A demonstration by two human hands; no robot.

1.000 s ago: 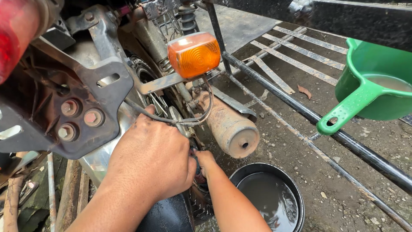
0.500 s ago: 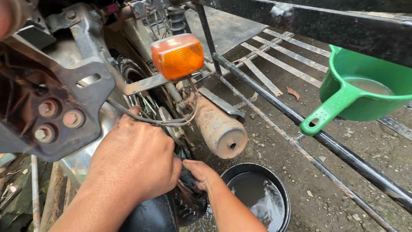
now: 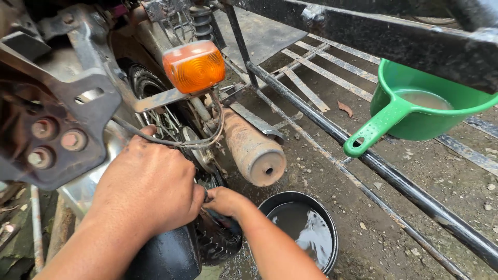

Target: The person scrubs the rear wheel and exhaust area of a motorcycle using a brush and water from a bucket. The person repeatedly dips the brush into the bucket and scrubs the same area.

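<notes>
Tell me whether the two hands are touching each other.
Touching. The head view shows the right hand pressed against the left hand beside the rear wheel.

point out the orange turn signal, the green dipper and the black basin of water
orange turn signal (image 3: 195, 67), head view, middle of its lens
green dipper (image 3: 415, 123), head view, front of its bowl wall
black basin (image 3: 332, 228), head view, right side of its rim

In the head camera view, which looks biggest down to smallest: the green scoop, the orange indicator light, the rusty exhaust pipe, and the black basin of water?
1. Green scoop, largest with its handle.
2. Black basin and rusty exhaust pipe: look alike, so unranked; the basin is cut off by the frame edge.
3. Orange indicator light, smallest.
</notes>
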